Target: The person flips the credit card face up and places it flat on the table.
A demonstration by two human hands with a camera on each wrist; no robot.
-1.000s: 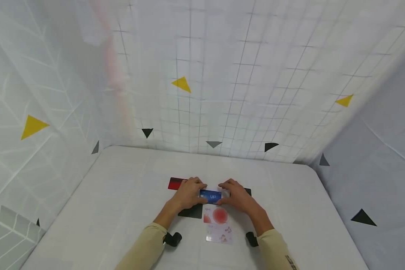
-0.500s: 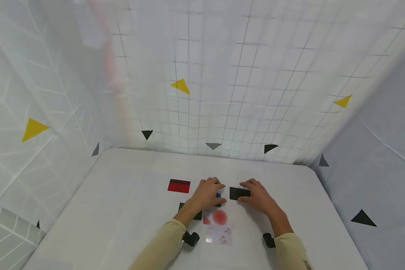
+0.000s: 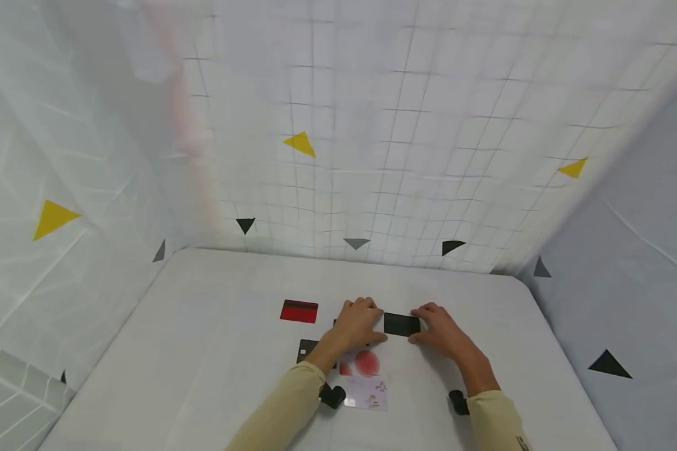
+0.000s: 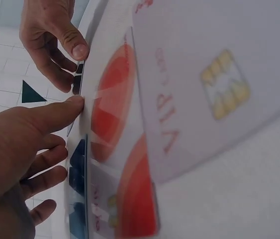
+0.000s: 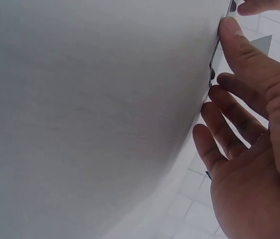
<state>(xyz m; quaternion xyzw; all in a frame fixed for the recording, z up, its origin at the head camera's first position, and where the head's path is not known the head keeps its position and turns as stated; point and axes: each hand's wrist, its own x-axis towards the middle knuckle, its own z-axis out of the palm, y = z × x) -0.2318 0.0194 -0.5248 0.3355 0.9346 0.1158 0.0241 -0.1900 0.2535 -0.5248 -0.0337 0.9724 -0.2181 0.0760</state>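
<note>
A black card (image 3: 402, 324) lies flat on the white table, right of the middle in the head view. My left hand (image 3: 358, 322) holds its left end, thumb at the near corner and fingers at the far one. At the right end, my right hand (image 3: 439, 329) holds the card between thumb and fingertips. In the left wrist view both thumbs come close together along the card. A blue card (image 4: 77, 184) lies under my left hand and is mostly hidden in the head view. Just nearer is a card with red circles (image 3: 367, 363).
A red card with a dark stripe (image 3: 299, 313) lies to the left. A dark card with a chip (image 3: 307, 349) is partly behind my left wrist. Closest to me lies a pale pink VIP card (image 3: 367, 396). White sheeting with grid lines (image 3: 395, 156) surrounds the table (image 3: 203, 351).
Both hands have shifted right, from the blue card to the black card. The left hand has closed in on the black card's left end, and the right hand has slid outward to its right end.
</note>
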